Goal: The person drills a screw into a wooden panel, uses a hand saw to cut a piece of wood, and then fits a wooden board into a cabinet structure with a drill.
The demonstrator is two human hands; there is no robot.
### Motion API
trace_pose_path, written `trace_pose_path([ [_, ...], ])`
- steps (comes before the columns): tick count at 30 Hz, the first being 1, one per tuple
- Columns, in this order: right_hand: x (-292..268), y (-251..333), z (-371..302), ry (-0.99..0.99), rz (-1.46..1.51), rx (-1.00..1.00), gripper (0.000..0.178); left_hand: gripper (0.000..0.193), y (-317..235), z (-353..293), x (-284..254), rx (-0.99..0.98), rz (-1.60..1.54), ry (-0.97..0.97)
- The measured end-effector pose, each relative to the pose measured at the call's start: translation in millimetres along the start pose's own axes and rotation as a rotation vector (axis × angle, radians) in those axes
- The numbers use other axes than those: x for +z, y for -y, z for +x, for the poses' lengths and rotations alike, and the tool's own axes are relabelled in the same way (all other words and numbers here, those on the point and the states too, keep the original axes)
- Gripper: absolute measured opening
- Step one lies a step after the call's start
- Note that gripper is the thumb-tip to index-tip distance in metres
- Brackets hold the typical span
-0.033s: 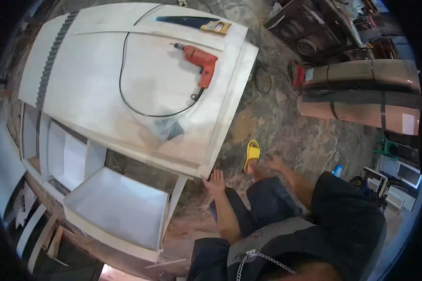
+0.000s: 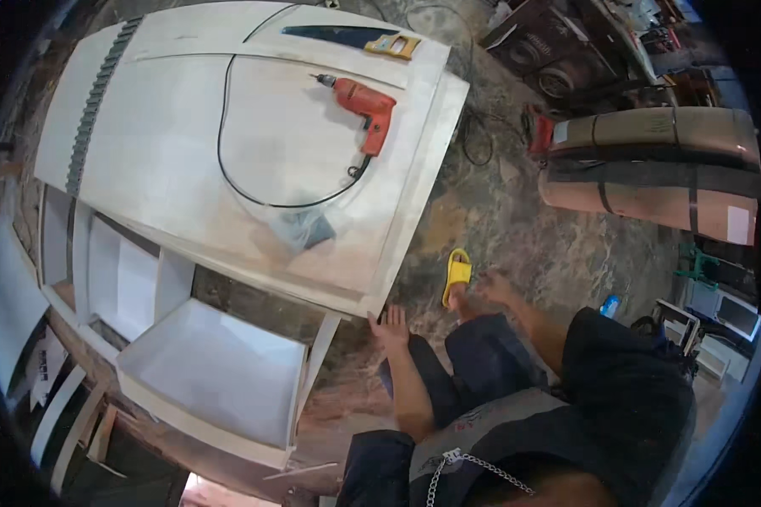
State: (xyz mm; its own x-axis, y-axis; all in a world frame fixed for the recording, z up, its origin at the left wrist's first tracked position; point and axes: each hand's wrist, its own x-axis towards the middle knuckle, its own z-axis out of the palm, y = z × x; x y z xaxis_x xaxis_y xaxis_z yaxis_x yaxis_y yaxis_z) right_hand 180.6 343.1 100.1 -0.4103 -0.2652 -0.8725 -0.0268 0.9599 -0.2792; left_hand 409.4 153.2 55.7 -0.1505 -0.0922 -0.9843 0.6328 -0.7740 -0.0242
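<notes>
My left hand is beside the near corner of a large white cabinet lying on the floor. Its fingers are stretched out and hold nothing; the thumb seems to touch the corner. Beyond my right knee, my right hand hangs near a yellow slipper on my foot. Slightly blurred, its fingers look extended and grip nothing visible. On the cabinet's top lie a red corded drill, a handsaw with a yellowish handle, and a crumpled clear plastic bag with something dark in it.
An open white drawer juts out from the cabinet's near side. A ridged dark strip crosses the cabinet's left part. Strapped brown cartons lie at the right, with a loose cable on the stained floor. Wood offcuts are at lower left.
The view has shifted very slightly. My right hand has moved a little up and to the right; the left hand, drill and saw stay in place.
</notes>
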Motion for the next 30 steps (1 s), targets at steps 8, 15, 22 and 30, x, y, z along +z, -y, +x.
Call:
trace_pose_path([
  [8, -37, 77, 53, -0.238, 0.511, -0.289, 0.033, 0.038, -39, -3, 43, 0.750, 0.527, 0.102],
  [15, -147, 239, 181, -0.657, 0.270, -0.718, 0.026, 0.035, -4, -7, 105, 0.701, 0.782, 0.210],
  [22, -210, 347, 276, -0.735, -0.109, -0.748, 0.050, 0.034, 107, -20, 105, 0.610, 0.907, 0.024],
  [30, -261, 343, 269, -0.430, -0.035, -0.992, 0.041, 0.035, 169, -46, 182, 0.626, 0.800, 0.091],
])
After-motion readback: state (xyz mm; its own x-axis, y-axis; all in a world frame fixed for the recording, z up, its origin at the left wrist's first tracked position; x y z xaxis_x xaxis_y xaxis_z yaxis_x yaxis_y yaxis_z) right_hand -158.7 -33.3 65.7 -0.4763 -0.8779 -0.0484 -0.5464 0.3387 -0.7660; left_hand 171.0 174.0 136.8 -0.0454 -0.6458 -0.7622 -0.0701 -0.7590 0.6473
